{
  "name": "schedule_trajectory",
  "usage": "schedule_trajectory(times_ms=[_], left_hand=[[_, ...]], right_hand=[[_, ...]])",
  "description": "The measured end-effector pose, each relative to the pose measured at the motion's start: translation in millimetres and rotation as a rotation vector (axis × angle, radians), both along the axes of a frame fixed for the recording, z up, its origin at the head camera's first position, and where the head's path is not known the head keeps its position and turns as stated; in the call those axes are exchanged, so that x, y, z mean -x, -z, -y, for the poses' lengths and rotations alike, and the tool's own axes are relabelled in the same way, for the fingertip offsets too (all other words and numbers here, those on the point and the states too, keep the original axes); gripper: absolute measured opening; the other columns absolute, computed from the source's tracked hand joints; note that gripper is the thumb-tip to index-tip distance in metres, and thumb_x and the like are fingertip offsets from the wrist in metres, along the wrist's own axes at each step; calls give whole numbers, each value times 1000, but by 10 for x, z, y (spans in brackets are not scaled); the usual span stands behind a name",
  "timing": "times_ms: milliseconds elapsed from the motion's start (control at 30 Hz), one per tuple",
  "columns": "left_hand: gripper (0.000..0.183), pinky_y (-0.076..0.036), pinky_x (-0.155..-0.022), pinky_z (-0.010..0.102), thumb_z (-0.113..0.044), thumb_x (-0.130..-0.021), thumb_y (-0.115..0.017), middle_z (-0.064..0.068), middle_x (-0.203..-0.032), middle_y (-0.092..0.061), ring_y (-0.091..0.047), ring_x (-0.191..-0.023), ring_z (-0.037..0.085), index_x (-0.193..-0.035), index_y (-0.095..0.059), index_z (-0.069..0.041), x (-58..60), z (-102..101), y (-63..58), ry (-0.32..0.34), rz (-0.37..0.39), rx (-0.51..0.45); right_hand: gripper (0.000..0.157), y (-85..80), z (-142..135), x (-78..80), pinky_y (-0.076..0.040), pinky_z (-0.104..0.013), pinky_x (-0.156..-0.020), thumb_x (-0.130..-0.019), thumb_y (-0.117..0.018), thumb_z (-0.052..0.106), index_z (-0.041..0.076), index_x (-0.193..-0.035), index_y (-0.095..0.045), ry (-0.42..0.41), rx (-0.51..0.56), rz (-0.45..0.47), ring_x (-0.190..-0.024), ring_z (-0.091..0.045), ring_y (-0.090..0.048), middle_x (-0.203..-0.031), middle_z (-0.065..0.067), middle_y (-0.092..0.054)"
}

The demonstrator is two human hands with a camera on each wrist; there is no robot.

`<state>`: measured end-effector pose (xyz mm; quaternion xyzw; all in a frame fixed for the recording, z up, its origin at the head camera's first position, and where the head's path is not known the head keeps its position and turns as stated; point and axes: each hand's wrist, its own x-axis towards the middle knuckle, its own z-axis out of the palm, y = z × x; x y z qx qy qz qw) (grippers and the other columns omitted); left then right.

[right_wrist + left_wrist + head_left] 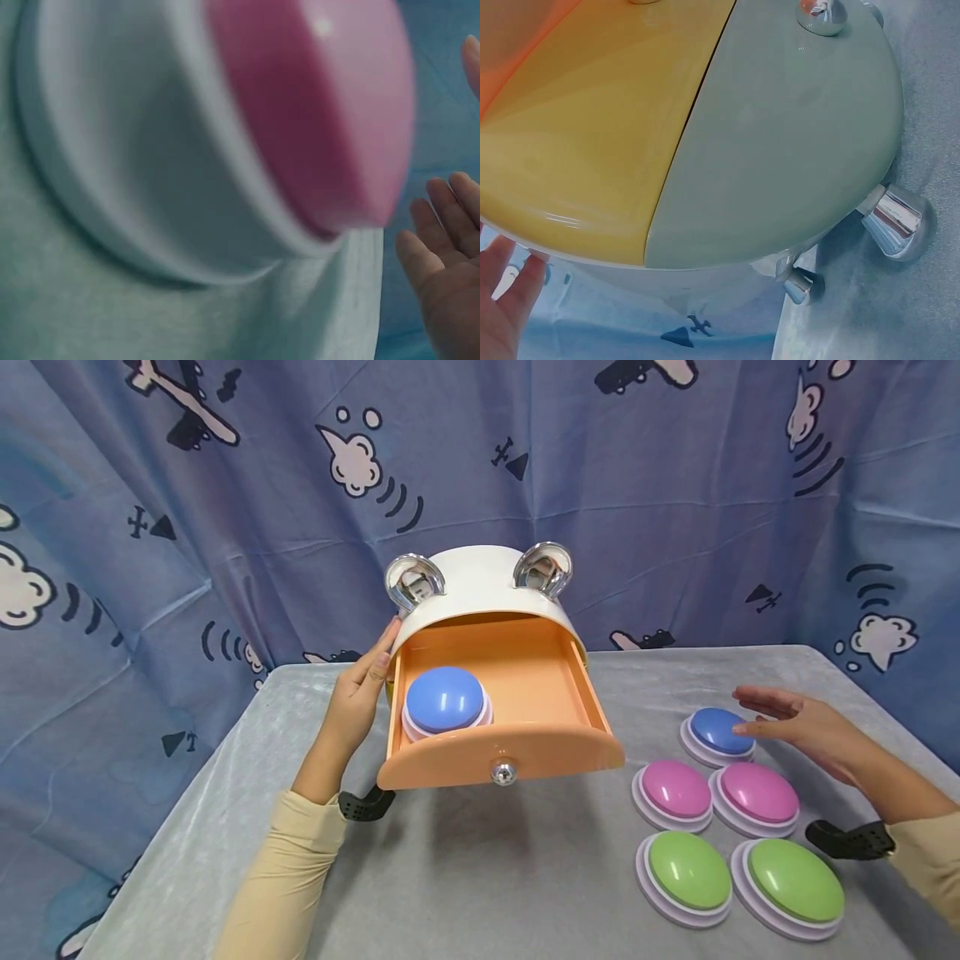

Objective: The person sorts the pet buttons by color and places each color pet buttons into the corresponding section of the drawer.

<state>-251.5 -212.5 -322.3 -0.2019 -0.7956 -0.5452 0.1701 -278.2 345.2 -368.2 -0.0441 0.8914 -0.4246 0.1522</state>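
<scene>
A white rounded cabinet (480, 578) with two shiny silver ears stands at the middle of the table, its orange drawer (536, 681) pulled out. A blue dome button (446, 698) with a pale rim sits in the drawer's left part. My left hand (357, 693) rests along the cabinet's left side, fingers extended. In the left wrist view the cabinet's lower front has a yellow drawer (600, 142) and a grey-green drawer (780, 142). Over at the right, my right hand (806, 727) hovers beside another blue dome button (720, 730), thumb overlapping its edge, fingers straight and holding nothing.
Nearer than that blue button lie two pink buttons (677, 790) and two green buttons (688, 870) in pairs on the grey cloth-covered table (480, 893). A silver foot (900, 221) supports the cabinet. Behind hangs a blue patterned curtain (637, 510).
</scene>
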Motion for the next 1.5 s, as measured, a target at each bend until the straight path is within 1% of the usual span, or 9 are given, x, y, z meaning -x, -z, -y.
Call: schedule_trajectory(times_ms=[167,333,500,633,900,1333,1500], left_hand=[[44,-24,-125,30,-26,-109,-36,-7,-161,-33,-28,-150,6,-153,-39,-18,-3,-1,2,-1,4,6],[45,-24,-125,29,-26,-109,-36,-8,-161,-32,-28,-150,6,-153,-39,-18,-3,1,6,-4,5,11],[45,-25,-124,30,-27,-109,-36,-8,-161,-33,-28,-150,6,-153,-39,-18,2,3,5,-4,2,9],[45,-25,-124,29,-27,-109,-36,-8,-161,-33,-28,-150,5,-153,-39,-18,4,7,7,-8,1,11],[44,-26,-124,28,-24,-109,-36,-5,-161,-35,-30,-150,7,-152,-41,-16,5,1,3,-9,-18,0],[44,-26,-124,28,-23,-109,-36,-4,-161,-35,-29,-150,9,-152,-40,-14,-6,-8,-14,-6,-20,-3],[44,-26,-124,28,-24,-109,-36,-5,-161,-35,-29,-150,7,-152,-41,-16,-1,-3,-6,-5,-13,-2]], right_hand=[[91,53,1,2,-19,-78,-109,-97,-64,35,-2,-158,-9,-1,-8,27,-144,-58,-9,-160,-34,-12],[91,113,-12,12,-20,-77,-109,-97,-64,37,-2,-158,-8,-9,-11,49,-144,-57,-11,-160,-34,-12],[93,158,-19,23,-18,-76,-110,-96,-64,38,-2,-158,-7,-4,0,70,-145,-57,-8,-161,-34,-8],[93,182,-17,22,-19,-76,-110,-96,-65,37,-2,-158,-8,-19,-1,82,-144,-59,-8,-160,-36,-6],[94,223,-12,18,-24,-77,-108,-94,-67,37,-2,-158,-11,-37,-54,54,-140,-62,-15,-157,-40,-10],[93,216,28,-12,-28,-76,-106,-94,-67,37,-2,-158,-11,-52,-111,15,-136,-65,-19,-154,-43,-12],[94,215,38,-37,-28,-76,-106,-93,-68,41,-1,-158,-14,-14,-135,2,-138,-64,-18,-155,-42,-13]])
